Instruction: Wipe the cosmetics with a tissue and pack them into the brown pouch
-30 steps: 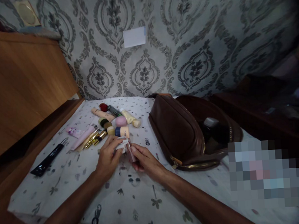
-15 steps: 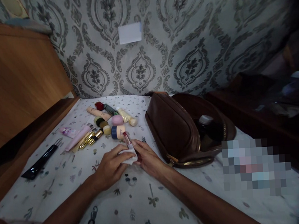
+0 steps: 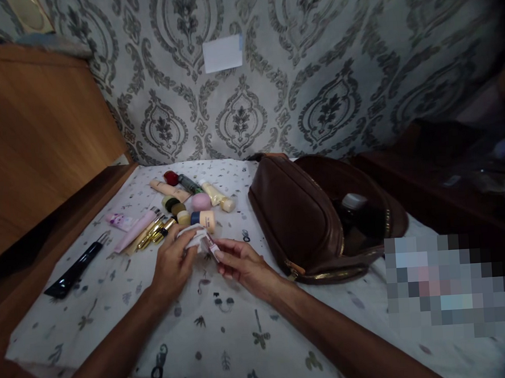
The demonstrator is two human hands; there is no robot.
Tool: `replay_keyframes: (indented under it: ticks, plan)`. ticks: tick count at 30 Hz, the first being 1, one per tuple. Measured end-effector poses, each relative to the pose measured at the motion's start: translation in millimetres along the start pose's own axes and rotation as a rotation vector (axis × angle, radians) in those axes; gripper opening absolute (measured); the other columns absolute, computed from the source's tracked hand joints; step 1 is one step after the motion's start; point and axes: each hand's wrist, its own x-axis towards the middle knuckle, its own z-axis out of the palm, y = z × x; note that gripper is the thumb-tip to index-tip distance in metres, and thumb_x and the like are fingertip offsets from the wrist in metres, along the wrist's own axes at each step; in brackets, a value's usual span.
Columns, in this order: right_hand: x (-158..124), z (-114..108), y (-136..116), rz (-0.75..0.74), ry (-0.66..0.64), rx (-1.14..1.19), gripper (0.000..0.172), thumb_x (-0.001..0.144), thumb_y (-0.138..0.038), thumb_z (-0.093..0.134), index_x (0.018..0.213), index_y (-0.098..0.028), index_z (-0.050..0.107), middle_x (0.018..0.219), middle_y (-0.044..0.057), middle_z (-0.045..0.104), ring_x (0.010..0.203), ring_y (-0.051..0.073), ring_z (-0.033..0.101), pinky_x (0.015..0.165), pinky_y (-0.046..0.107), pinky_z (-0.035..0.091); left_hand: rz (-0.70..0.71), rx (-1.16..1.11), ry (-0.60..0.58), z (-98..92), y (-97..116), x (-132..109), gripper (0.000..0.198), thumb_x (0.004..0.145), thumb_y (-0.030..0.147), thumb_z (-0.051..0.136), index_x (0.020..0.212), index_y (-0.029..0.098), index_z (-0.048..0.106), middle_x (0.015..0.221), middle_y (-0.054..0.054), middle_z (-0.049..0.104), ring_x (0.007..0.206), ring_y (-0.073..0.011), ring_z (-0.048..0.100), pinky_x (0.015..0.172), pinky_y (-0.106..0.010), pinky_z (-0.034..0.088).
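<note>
Status: Mid-Operation

The left hand (image 3: 170, 268) grips a white tissue (image 3: 191, 238); its fingers are closed on the folds. The right hand (image 3: 245, 267) holds a small vial (image 3: 212, 249), clamped between thumb and fingers. The vial is above the sheet (image 3: 227, 339), tilted, with its far end at the tissue's edge. The two appear to touch; the exact contact is too small to confirm.

Progress (judged): work on the vial is underway and not complete, since neither vial nor tissue is set down. The jar (image 3: 203, 220), gold tubes (image 3: 155, 234) and black tube (image 3: 75, 273) lie on the sheet, out of hand. Which of these are finished and which remain cannot be determined. The bag (image 3: 292, 215), right of the hands, is open with a bottle (image 3: 353, 201) inside; neither hand touches it.
</note>
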Motion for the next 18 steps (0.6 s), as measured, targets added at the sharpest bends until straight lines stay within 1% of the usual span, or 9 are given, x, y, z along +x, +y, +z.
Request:
replay_keyframes:
  ticks: [5, 8, 10, 12, 15, 18]
  plan:
    - [1, -1, 1, 0.004, -0.014, 0.003, 0.040, 0.068, -0.036, 0.085, 0.100, -0.017, 0.071, 0.071, -0.005, 0.057, 0.057, 0.006, 0.051, 0.051, 0.019, 0.033, 0.038, 0.019, -0.036, 1.4, 0, -1, 0.031, 0.094, 0.018, 0.045, 0.120, 0.019, 0.063, 0.111, -0.009, 0.061, 0.104, -0.0214, 0.061, 0.089, -0.034, 0.051]
    - [1, -1, 1, -0.014, -0.014, 0.041, 0.040, 0.070, -0.036, 0.085, 0.101, -0.017, 0.070, 0.078, -0.003, 0.061, 0.059, 0.006, 0.053, 0.052, 0.019, 0.036, 0.064, 0.010, -0.084, 3.3, 1, -3, 0.032, 0.096, 0.018, 0.045, 0.123, 0.020, 0.061, 0.115, -0.009, 0.060, 0.106, -0.0209, 0.060, 0.091, -0.033, 0.050]
    - [2, -1, 1, -0.025, -0.024, 0.084, 0.038, 0.071, -0.041, 0.083, 0.097, -0.016, 0.071, 0.081, 0.000, 0.064, 0.060, 0.007, 0.055, 0.054, 0.020, 0.039, 0.077, 0.011, -0.105, 4.5, 2, -5, 0.033, 0.096, 0.018, 0.044, 0.125, 0.021, 0.061, 0.117, -0.009, 0.059, 0.108, -0.0209, 0.060, 0.093, -0.033, 0.050]
    - [3, -1, 0, -0.032, -0.019, 0.139, 0.039, 0.071, -0.046, 0.083, 0.090, -0.015, 0.071, 0.078, 0.000, 0.065, 0.061, 0.008, 0.056, 0.055, 0.021, 0.041, 0.100, 0.007, -0.118, 5.2, 3, -6, 0.034, 0.096, 0.017, 0.044, 0.126, 0.020, 0.060, 0.116, -0.010, 0.059, 0.107, -0.0209, 0.060, 0.093, -0.034, 0.050]
    - [4, -1, 1, -0.038, 0.022, 0.204, 0.041, 0.066, -0.044, 0.086, 0.090, -0.015, 0.073, 0.071, -0.001, 0.065, 0.060, 0.009, 0.057, 0.055, 0.020, 0.042, 0.175, -0.018, -0.156, 4.6, 7, -6, 0.037, 0.096, 0.013, 0.044, 0.128, 0.021, 0.059, 0.114, -0.010, 0.059, 0.105, -0.0199, 0.061, 0.088, -0.031, 0.051]
    - [6, -1, 1, -0.045, 0.064, 0.249, 0.041, 0.063, -0.039, 0.089, 0.093, -0.015, 0.074, 0.072, -0.001, 0.066, 0.059, 0.008, 0.055, 0.053, 0.020, 0.040, 0.285, -0.038, -0.192, 2.6, 12, -5, 0.041, 0.093, 0.009, 0.045, 0.130, 0.022, 0.058, 0.114, -0.010, 0.059, 0.105, -0.0198, 0.060, 0.087, -0.030, 0.052]
